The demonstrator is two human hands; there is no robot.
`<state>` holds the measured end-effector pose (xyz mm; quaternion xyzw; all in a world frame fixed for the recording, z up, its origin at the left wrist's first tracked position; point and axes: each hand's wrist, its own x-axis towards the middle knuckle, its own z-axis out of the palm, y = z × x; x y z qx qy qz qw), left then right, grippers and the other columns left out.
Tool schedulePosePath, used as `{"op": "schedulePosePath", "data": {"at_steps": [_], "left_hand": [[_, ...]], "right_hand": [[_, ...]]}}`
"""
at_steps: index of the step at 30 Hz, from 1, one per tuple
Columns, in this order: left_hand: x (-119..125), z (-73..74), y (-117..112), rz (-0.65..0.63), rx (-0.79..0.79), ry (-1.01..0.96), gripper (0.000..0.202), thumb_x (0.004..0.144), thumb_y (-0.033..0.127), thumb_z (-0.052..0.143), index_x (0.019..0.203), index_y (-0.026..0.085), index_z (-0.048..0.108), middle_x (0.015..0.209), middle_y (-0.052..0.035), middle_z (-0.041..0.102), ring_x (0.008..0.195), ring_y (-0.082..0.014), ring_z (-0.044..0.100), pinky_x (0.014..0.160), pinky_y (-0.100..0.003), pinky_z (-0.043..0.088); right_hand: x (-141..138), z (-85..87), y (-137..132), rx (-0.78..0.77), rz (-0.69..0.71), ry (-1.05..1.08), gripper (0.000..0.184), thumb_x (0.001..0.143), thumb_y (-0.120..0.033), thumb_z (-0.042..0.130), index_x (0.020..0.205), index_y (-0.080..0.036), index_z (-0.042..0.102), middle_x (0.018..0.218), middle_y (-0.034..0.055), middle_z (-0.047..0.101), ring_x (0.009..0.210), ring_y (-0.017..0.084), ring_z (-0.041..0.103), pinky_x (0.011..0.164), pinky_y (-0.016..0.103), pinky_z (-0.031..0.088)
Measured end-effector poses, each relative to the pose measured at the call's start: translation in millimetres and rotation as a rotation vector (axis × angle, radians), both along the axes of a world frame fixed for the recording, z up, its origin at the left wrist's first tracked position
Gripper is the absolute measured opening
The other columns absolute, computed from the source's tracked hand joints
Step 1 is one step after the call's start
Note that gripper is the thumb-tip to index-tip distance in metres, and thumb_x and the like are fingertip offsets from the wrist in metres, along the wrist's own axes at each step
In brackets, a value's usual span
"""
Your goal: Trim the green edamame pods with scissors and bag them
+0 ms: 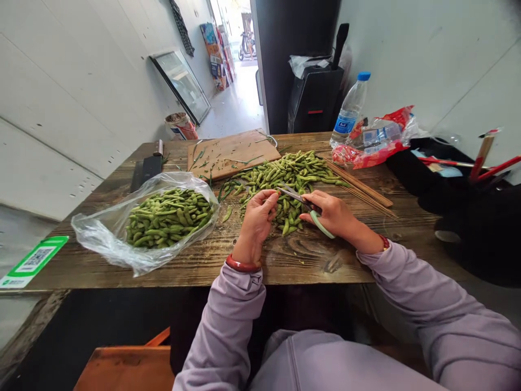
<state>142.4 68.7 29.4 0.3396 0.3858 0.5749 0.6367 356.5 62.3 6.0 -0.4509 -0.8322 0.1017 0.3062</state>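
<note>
We are curling our left hand (pixel 257 217) with the fingers pressed together, right at the tips of the scissors (pixel 302 202). The bit we are pinching there is too small to see. A red bracelet (pixel 243 265) is sitting on that wrist. Our right hand (pixel 334 215) is closing around the green handles of the scissors, and the blades are opening just a little and pointing at our left fingers.

The bean pods (pixel 291 172) are lying in a loose green pile just under and behind both hands. The pods are long, bumpy and fuzzy.

To the left of our left hand, a clear plastic bag (pixel 101 233) is holding more pods (pixel 169 216). Behind it, a dark cleaver (pixel 145 169) and a wooden cutting board (pixel 230 155) are lying flat. To the right of our right hand, thin wooden sticks (pixel 362 188) are lying in a bunch. Farther back, a water bottle (pixel 350 107) is standing beside a red bag (pixel 376 140).

Everything is resting on a rough wooden table (pixel 309 260) between white walls.
</note>
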Motion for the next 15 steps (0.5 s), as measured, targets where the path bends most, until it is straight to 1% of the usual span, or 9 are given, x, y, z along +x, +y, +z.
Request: {"op": "schedulePosePath", "data": {"at_steps": [3,6,8,11,15], "left_hand": [[0.7,0.1,0.7,-0.012,0.016,-0.018,0.033,0.058,0.026,0.091,0.077,0.013,0.067,0.066,0.0039,0.054,0.052,-0.0034,0.042,0.043,-0.016,0.023],[1.8,-0.6,0.6,-0.038,0.044,-0.016,0.036,0.057,0.028,0.092,0.078,0.013,0.067,0.065,0.0042,0.053,0.054,-0.004,0.044,0.044,-0.016,0.025],[2.8,-1.7,0.0,-0.069,0.062,0.009,0.036,0.058,0.03,0.092,0.078,0.014,0.067,0.063,0.0046,0.052,0.053,-0.0038,0.042,0.045,-0.016,0.026],[4.4,-4.7,-1.3,-0.124,0.085,0.079,0.037,0.06,0.033,0.092,0.081,0.014,0.069,0.066,0.0037,0.056,0.051,-0.0027,0.038,0.045,-0.017,0.026],[4.8,-9.4,-2.6,-0.154,0.091,0.169,0.034,0.063,0.036,0.09,0.081,0.015,0.071,0.067,0.0027,0.059,0.05,-0.0033,0.038,0.047,-0.018,0.026]], "right_hand": [[-0.3,0.8,-0.5,-0.019,0.017,-0.011,0.046,0.085,-0.037,0.075,0.126,-0.021,0.064,0.104,0.0075,0.068,0.079,0.022,0.065,0.071,0.034,0.053],[-0.6,-0.1,-0.4,-0.016,0.031,-0.013,0.049,0.085,-0.038,0.076,0.128,-0.021,0.063,0.106,0.0083,0.067,0.081,0.022,0.066,0.072,0.034,0.053],[-0.9,-1.0,-0.2,-0.005,0.042,-0.005,0.05,0.085,-0.039,0.076,0.129,-0.02,0.062,0.106,0.0089,0.067,0.081,0.022,0.066,0.072,0.034,0.053],[-1.7,-1.9,-0.5,0.005,0.068,-0.008,0.05,0.085,-0.04,0.075,0.129,-0.017,0.062,0.107,0.0099,0.067,0.08,0.022,0.065,0.073,0.034,0.052],[-3.1,-2.0,-1.7,0.017,0.104,-0.03,0.049,0.086,-0.041,0.074,0.127,-0.015,0.062,0.105,0.0109,0.068,0.08,0.023,0.065,0.072,0.035,0.052]]}}
